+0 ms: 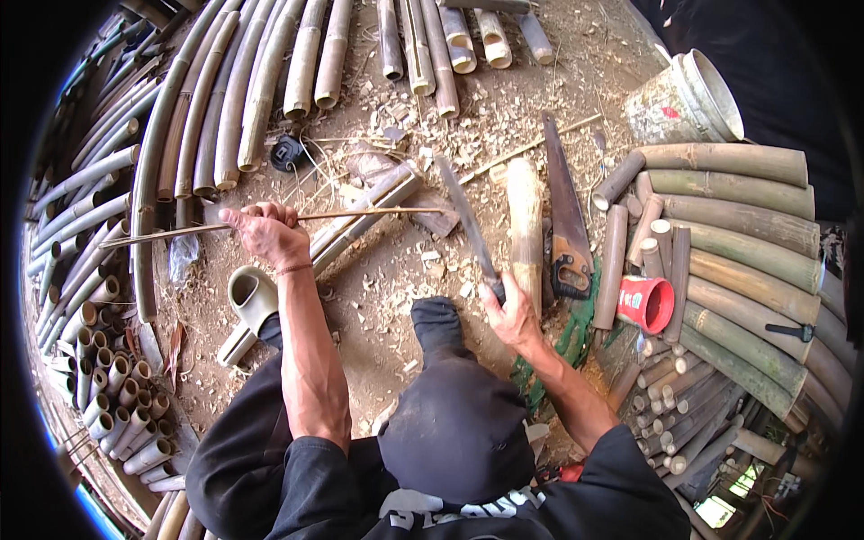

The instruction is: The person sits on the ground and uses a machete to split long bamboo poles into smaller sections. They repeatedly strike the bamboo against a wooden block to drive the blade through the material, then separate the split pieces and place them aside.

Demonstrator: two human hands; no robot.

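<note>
My left hand (268, 236) is closed in a fist round a long thin bamboo strip (346, 214), which runs almost level out past both sides of it. My right hand (511, 315) grips the dark handle of a long-bladed knife (463, 216), its blade pointing up and away, close to the strip's right end but apart from it. Beneath the strip lies a slotted bamboo pole (328, 261), slanting across the ground. Just beyond the right hand are a pale shaved wooden post (525, 216) and a handsaw (565, 198) with a brown handle.
Bamboo poles (261, 99) line the far left, with short cut tubes (117, 405) stacked nearer. At right are more bamboo lengths (738, 220), a red tub (646, 304) and a whitish bucket (670, 101). Shavings cover the ground (504, 99). A clog (252, 295) is beside my left forearm.
</note>
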